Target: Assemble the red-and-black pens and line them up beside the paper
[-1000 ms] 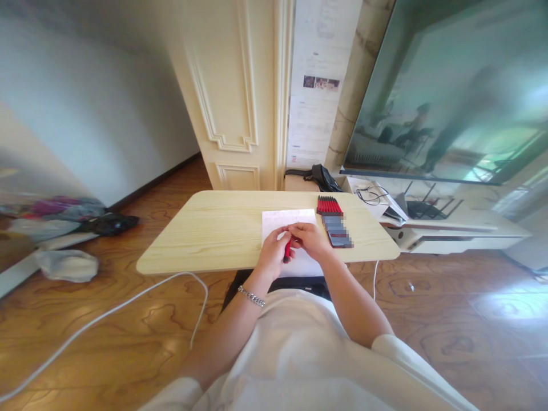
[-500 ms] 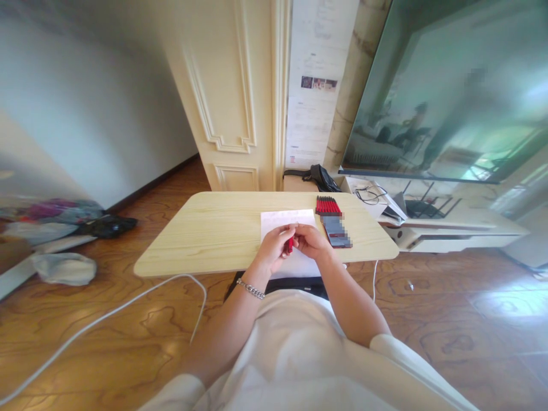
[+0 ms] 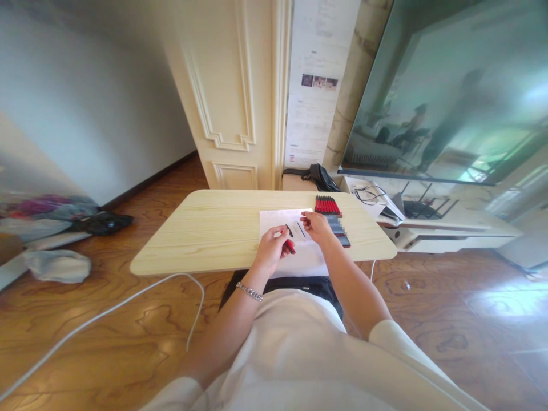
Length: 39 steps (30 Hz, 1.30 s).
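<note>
My left hand (image 3: 270, 249) is closed around a red pen barrel (image 3: 289, 245) over a white sheet of paper (image 3: 280, 220) on a light wooden table (image 3: 205, 234). A thin dark part (image 3: 301, 229) lies on the paper just left of my right hand (image 3: 315, 224). That hand hovers low over the sheet with its fingers curled, and what they hold, if anything, is hidden. A box of red pens (image 3: 327, 205) sits on the table just to its right.
A white cable (image 3: 107, 313) runs over the wooden floor at the left. Clothes and bags (image 3: 60, 211) lie by the left wall. A large screen (image 3: 449, 91) on a white stand (image 3: 449, 228) is at the right, and a cream door (image 3: 231, 91) rises behind the table.
My two hands, together on the pen before, have come apart. The right hand has moved up and right toward the pen box; a thin dark part now lies on the paper.
</note>
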### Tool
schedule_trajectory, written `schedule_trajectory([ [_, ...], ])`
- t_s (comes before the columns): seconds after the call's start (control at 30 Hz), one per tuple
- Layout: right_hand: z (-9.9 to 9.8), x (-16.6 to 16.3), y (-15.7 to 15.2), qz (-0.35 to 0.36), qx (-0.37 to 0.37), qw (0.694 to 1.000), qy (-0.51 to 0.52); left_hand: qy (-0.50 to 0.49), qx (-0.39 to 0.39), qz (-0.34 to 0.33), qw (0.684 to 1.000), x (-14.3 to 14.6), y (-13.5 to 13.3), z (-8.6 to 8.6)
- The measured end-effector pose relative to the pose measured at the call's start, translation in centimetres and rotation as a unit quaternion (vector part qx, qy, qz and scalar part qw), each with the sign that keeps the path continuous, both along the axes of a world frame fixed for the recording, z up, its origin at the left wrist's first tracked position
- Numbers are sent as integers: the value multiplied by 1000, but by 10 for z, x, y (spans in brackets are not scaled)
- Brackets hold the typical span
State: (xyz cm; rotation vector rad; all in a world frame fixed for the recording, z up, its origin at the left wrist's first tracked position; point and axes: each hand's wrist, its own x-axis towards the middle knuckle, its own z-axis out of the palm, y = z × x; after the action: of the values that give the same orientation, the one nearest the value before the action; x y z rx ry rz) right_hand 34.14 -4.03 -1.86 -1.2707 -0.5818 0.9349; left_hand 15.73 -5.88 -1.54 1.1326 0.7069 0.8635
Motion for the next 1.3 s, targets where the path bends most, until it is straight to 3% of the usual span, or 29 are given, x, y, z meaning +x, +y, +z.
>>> schedule_trajectory([
  [0.13, -13, 2, 12, -37, 16, 998, -44, 5, 7, 14, 1000, 0, 2, -2],
  [0.37, -25, 2, 16, -37, 38, 994, -95, 10, 3, 30, 1000, 0, 2, -4],
  [0.5, -18, 4, 12, -49, 41, 991, -121, 12, 20, 36, 999, 0, 3, -4],
  [0.6, -3, -1, -5, -81, 65, 968, -227, 29, 47, 52, 997, -1, 5, -2],
  [0.67, 9, -10, -24, -42, 68, 951, -300, 44, 80, 65, 994, 0, 7, 1],
  [0.8, 21, -36, -65, 129, 50, 916, -375, 66, 163, 94, 980, 3, 12, 4],
  [0.9, 19, -49, -81, 153, 41, 915, -371, 69, 188, 94, 975, 7, 12, 4],
  [1.0, 18, -45, -83, 122, 33, 912, -390, 73, 187, 76, 977, 8, 12, 2],
  [1.07, 21, -34, -80, 64, -3, 897, -438, 89, 199, 74, 973, 6, 13, -1],
  [1.17, 24, -14, -73, -32, -103, 844, -525, 138, 244, 60, 958, -2, 14, -7],
  [1.3, 17, -2, -64, -28, -214, 777, -592, 195, 312, 42, 929, -10, 13, -11],
])
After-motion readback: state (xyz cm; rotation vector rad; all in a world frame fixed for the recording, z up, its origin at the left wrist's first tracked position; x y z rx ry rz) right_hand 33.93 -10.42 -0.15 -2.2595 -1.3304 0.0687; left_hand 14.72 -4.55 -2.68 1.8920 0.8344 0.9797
